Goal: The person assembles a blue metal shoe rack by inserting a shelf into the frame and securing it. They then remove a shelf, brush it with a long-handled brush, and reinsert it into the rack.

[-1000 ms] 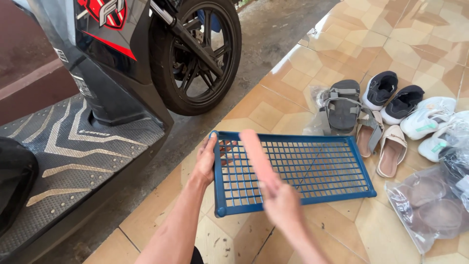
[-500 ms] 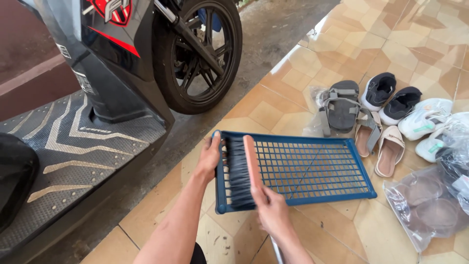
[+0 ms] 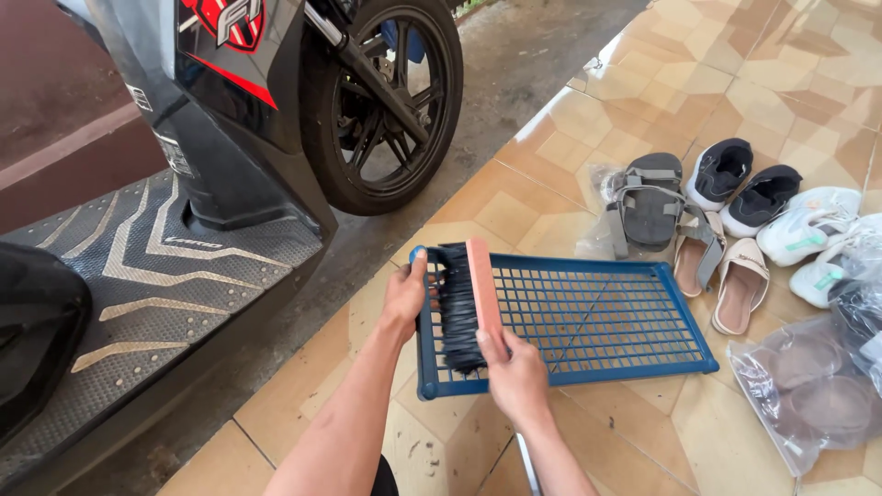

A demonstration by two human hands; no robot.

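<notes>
**Brush on the near end of a blue grid shelf**

Head view: a blue plastic grid shelf point(image 3: 588, 321) lies flat on the tan floor tiles point(image 3: 643, 432), its long edges running left to right. The left hand point(image 3: 405, 298) is closed around the shelf's left short edge, thumb on top near the corner. The right hand point(image 3: 516, 372) is wrapped around the lower end of a hand brush point(image 3: 469, 298) with a pinkish wooden back and black bristles; the bristles press on the grid just inside that left edge. To the left, close by, stand a scooter's front wheel point(image 3: 386, 101) and its patterned footboard point(image 3: 156, 276). To the right, sandals point(image 3: 648, 202), slippers point(image 3: 740, 285) and sneakers point(image 3: 808, 225) crowd the far corner, and a clear plastic bag point(image 3: 808, 395) lies beside the right short edge. Bare tiles lie open in front of the near long edge.
</notes>
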